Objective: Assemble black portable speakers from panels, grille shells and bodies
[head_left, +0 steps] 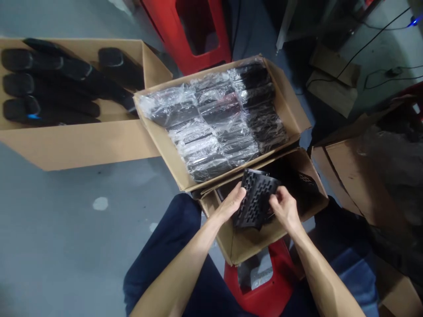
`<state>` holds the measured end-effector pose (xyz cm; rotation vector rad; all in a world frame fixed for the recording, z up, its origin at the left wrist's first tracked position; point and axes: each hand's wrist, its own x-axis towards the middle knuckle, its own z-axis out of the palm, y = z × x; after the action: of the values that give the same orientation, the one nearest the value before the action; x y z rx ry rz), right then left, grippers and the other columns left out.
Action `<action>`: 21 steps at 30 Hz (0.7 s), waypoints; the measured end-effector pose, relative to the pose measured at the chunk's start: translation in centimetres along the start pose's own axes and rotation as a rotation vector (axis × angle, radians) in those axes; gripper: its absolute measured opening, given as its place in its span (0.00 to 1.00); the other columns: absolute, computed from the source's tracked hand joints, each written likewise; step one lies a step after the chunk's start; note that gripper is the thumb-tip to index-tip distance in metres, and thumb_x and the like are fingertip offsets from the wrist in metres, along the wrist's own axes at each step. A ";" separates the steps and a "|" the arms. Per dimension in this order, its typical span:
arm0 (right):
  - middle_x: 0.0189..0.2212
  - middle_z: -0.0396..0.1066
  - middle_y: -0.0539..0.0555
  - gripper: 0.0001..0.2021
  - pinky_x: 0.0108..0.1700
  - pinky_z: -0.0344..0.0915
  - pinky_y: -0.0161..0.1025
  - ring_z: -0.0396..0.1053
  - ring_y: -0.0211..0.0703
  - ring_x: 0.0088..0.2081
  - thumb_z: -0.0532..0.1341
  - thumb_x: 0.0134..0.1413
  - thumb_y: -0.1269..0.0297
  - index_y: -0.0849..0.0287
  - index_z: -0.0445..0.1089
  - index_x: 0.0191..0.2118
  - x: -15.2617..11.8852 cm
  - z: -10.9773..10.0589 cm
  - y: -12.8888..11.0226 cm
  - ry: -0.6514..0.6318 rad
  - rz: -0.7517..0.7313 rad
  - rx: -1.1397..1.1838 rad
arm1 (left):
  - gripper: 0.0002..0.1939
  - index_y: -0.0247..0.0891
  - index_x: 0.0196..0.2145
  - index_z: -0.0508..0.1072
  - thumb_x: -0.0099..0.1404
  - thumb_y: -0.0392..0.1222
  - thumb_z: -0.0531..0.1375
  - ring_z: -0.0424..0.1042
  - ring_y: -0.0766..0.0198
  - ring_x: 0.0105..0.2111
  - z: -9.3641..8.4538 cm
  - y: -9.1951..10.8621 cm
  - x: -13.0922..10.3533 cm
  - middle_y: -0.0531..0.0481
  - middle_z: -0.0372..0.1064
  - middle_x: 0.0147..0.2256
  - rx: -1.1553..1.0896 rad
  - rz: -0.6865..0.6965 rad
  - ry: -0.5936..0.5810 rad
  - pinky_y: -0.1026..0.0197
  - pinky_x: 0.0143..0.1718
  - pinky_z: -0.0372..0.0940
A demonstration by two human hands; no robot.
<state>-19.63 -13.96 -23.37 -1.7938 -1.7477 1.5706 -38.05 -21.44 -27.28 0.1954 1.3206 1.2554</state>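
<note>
Between my hands is a black perforated plastic cover (256,200), held tilted over an open cardboard box (243,246). My left hand (234,199) grips its left edge, thumb on the front face and the other fingers hidden behind. With bent fingers, my right hand (283,204) pinches the cover's right side. Dark parts lie in the shadowed inside of the box, too dim to make out. Just beyond stands a second cardboard box (165,156), filled with rows of black parts in clear plastic wrap (214,127).
At the left, a long cardboard box (99,143) holds several black elongated units (62,66). A red stool (211,57) stands at the back, and another red stool (261,299) supports the near box. Cardboard (360,176) and cables (366,50) are at the right.
</note>
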 end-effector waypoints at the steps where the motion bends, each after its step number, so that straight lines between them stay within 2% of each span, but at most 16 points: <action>1: 0.21 0.64 0.45 0.11 0.24 0.64 0.34 0.65 0.38 0.21 0.63 0.56 0.52 0.54 0.66 0.34 0.4 0.6 -0.4 -0.049 -0.020 0.049 | 0.29 0.39 0.42 0.79 0.48 0.60 0.75 0.75 0.45 0.49 -0.2 0.3 -0.1 0.43 0.80 0.41 -0.046 -0.023 -0.032 0.51 0.53 0.69; 3: 0.26 0.69 0.48 0.14 0.28 0.68 0.36 0.69 0.40 0.25 0.62 0.60 0.50 0.56 0.68 0.40 1.9 1.3 0.0 -0.049 -0.083 0.122 | 0.29 0.37 0.43 0.77 0.47 0.53 0.76 0.77 0.48 0.43 -1.0 1.1 -0.2 0.46 0.79 0.38 -0.103 -0.082 -0.021 0.53 0.46 0.71; 4: 0.30 0.71 0.50 0.15 0.32 0.70 0.38 0.71 0.42 0.28 0.58 0.64 0.50 0.57 0.69 0.45 2.8 1.6 0.9 -0.020 -0.116 0.052 | 0.27 0.36 0.42 0.77 0.46 0.49 0.76 0.78 0.51 0.38 -1.7 1.6 -0.2 0.48 0.78 0.34 -0.151 -0.115 0.046 0.55 0.42 0.72; 6: 0.38 0.73 0.56 0.17 0.41 0.71 0.42 0.72 0.45 0.36 0.49 0.71 0.55 0.59 0.70 0.51 4.5 2.3 3.5 0.004 -0.166 -0.315 | 0.23 0.35 0.40 0.75 0.48 0.45 0.74 0.76 0.55 0.30 -3.0 2.5 -0.3 0.50 0.76 0.30 -0.294 -0.181 0.140 0.56 0.34 0.72; 7: 0.41 0.74 0.59 0.17 0.45 0.70 0.44 0.72 0.48 0.40 0.48 0.71 0.59 0.59 0.71 0.52 5.3 2.9 5.1 -0.038 -0.183 -0.533 | 0.21 0.35 0.40 0.75 0.50 0.46 0.72 0.76 0.55 0.29 -3.7 2.8 -0.4 0.49 0.75 0.29 -0.382 -0.198 0.133 0.56 0.32 0.72; 9: 0.47 0.74 0.62 0.16 0.52 0.67 0.48 0.70 0.53 0.49 0.53 0.67 0.66 0.59 0.74 0.53 6.3 4.5 8.0 -0.207 -0.221 -0.806 | 0.20 0.36 0.44 0.74 0.56 0.48 0.67 0.75 0.56 0.28 -4.7 3.2 -0.4 0.47 0.75 0.32 -0.544 -0.179 0.018 0.55 0.29 0.72; 12: 0.54 0.72 0.64 0.18 0.59 0.58 0.54 0.62 0.60 0.59 0.60 0.55 0.75 0.56 0.78 0.50 7.2 7.0 10.7 -0.446 -0.308 -0.880 | 0.14 0.40 0.42 0.73 0.61 0.50 0.62 0.69 0.62 0.21 -5.3 3.6 -0.4 0.50 0.71 0.28 -0.714 -0.097 -0.199 0.60 0.19 0.67; 14: 0.52 0.74 0.65 0.17 0.61 0.53 0.58 0.61 0.62 0.60 0.60 0.52 0.79 0.57 0.80 0.43 7.7 8.2 11.4 -0.571 -0.362 -0.915 | 0.10 0.41 0.37 0.71 0.63 0.50 0.60 0.61 0.66 0.16 -5.5 3.7 -0.3 0.54 0.65 0.24 -0.788 -0.076 -0.235 0.65 0.14 0.59; 17: 0.40 0.77 0.64 0.14 0.59 0.52 0.60 0.67 0.59 0.51 0.58 0.52 0.80 0.59 0.80 0.33 8.0 8.7 11.7 -0.668 -0.422 -0.929 | 0.09 0.44 0.37 0.70 0.66 0.50 0.58 0.55 0.68 0.16 -5.7 3.5 -0.5 0.55 0.59 0.23 -0.769 -0.017 -0.167 0.68 0.13 0.52; 19: 0.38 0.77 0.63 0.15 0.58 0.54 0.59 0.69 0.57 0.48 0.56 0.56 0.79 0.59 0.80 0.35 7.6 8.1 11.5 -0.653 -0.450 -0.936 | 0.08 0.44 0.38 0.71 0.67 0.49 0.57 0.53 0.68 0.16 -6.0 3.0 -0.7 0.54 0.60 0.24 -0.786 -0.002 -0.172 0.67 0.14 0.52; 21: 0.40 0.77 0.62 0.16 0.55 0.59 0.56 0.71 0.55 0.47 0.53 0.60 0.75 0.58 0.79 0.42 6.5 6.8 10.9 -0.595 -0.452 -0.837 | 0.10 0.45 0.39 0.72 0.68 0.51 0.56 0.54 0.66 0.17 -6.4 2.2 -0.9 0.53 0.61 0.24 -0.799 -0.039 -0.173 0.64 0.16 0.55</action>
<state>-19.69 -15.35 -37.68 -0.9979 -3.1604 1.3349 -44.15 -24.56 -27.26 -0.2821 0.5997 1.5950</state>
